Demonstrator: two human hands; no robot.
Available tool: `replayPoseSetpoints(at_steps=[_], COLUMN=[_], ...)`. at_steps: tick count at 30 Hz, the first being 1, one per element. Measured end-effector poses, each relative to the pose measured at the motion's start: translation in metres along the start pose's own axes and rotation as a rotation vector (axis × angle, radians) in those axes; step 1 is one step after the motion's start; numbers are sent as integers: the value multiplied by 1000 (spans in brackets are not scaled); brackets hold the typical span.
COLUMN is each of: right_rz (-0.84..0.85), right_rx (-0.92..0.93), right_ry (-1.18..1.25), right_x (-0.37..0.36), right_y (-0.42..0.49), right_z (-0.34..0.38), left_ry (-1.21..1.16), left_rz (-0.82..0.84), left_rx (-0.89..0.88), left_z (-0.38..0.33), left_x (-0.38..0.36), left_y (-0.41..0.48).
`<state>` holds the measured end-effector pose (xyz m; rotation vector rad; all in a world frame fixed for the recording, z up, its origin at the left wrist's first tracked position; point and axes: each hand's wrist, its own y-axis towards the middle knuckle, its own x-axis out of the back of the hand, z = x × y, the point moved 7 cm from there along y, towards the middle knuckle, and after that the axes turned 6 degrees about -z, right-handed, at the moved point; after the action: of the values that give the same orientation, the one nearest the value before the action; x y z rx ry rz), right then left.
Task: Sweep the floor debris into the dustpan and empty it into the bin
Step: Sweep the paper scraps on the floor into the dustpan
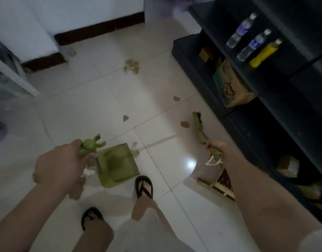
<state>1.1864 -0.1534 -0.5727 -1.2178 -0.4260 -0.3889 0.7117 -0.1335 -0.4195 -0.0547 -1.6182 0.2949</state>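
Left hand [60, 160]: curled round the dustpan [118, 164] handle, steadying the pan flat on the floor [102, 106] with its mouth toward the mess.
Right hand [215, 148]: gripping the broom [202, 131], whose head lies beyond the dustpan's right, placed to drag bits in.
Debris [132, 65]: scattered past the dustpan, some just at its lip.
Bin: not in view.
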Motion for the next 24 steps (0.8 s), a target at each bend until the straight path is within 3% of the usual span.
replayPoseSetpoints(at_steps=[6, 10, 20, 24], right_rz=[103, 218, 584, 646], right_rx=[28, 14, -62, -124], right_ry=[-135, -322, -399, -300], right_x=[-15, -56, -148, -170], right_y=[42, 3, -120, -147], right_z=[32, 39, 6, -8], left_ry=[-132, -130, -221, -223], left_rz=[-54, -110, -256, -296], left_rx=[138, 234, 328, 339], left_z=[21, 38, 101, 104], left_x=[-16, -6, 43, 65], left_y=[-4, -18, -35, -52])
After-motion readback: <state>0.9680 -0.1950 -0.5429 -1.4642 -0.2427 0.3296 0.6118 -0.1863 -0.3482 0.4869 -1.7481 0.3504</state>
